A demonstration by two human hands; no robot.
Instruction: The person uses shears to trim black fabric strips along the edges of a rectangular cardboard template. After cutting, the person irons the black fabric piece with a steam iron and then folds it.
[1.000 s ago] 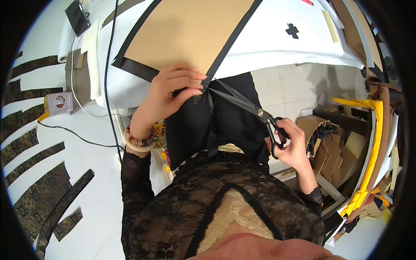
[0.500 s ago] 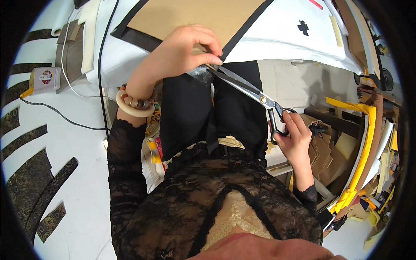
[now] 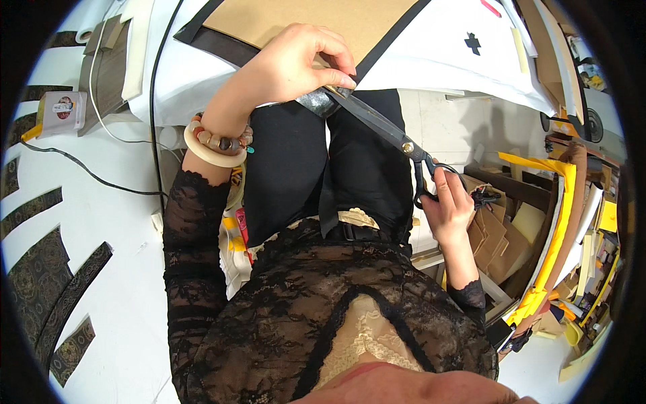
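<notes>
My right hand (image 3: 452,204) grips the black handles of long tailor's scissors (image 3: 408,147), fingers and thumb in the loops. The blades look almost closed, and their tips reach the corner of a brown board (image 3: 296,19) edged with black material (image 3: 377,57). At that corner my left hand (image 3: 303,62) is closed, thumb and fingers pinching the black material near the blade tips. A shiny dark flap (image 3: 315,103) hangs below my left fingers, over my black trousers (image 3: 289,168). The exact spot between the blades is hidden by my fingers.
A white-covered table (image 3: 431,57) bears the board. To the left, dark patterned strips (image 3: 40,269) lie on a white surface, with a black cable (image 3: 156,101) and a small box (image 3: 62,114). Cardboard pieces (image 3: 498,242) and a yellow-edged rack (image 3: 562,222) stand at right.
The scissor blades have come closer together. Both hands keep their holds, with my left hand slightly farther forward and right; the whole view has shifted a little.
</notes>
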